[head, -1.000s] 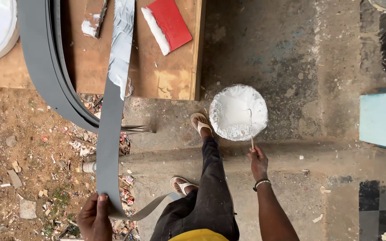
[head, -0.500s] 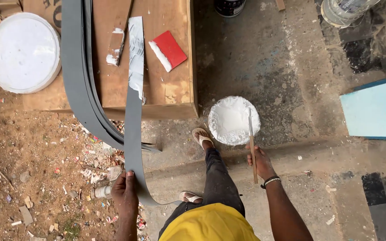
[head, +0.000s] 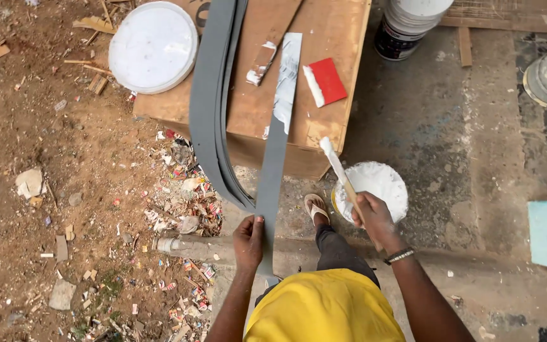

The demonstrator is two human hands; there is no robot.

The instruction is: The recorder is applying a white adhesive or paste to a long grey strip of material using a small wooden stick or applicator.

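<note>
A long grey flexible strip (head: 272, 177) is gripped at its near end while a paint-loaded wooden stick (head: 342, 179) is lifted beside it.

The strip is pinched by the left hand (head: 249, 240), thumb over its face and fingers curled behind; from there it runs up onto the brown wooden board table (head: 343, 76), where its far end is smeared with white putty. The stick is clasped in the closed fist of the right hand (head: 372, 215), its white-coated tip raised just beside the strip and in front of the table edge. A round tub of white putty (head: 378, 187) is seen on the concrete floor directly under that hand, next to a sandalled foot (head: 316, 208). On the table are laid a red flat scraper (head: 325, 81), a white round lid (head: 153, 47) and curved grey strips (head: 213, 114).
</note>
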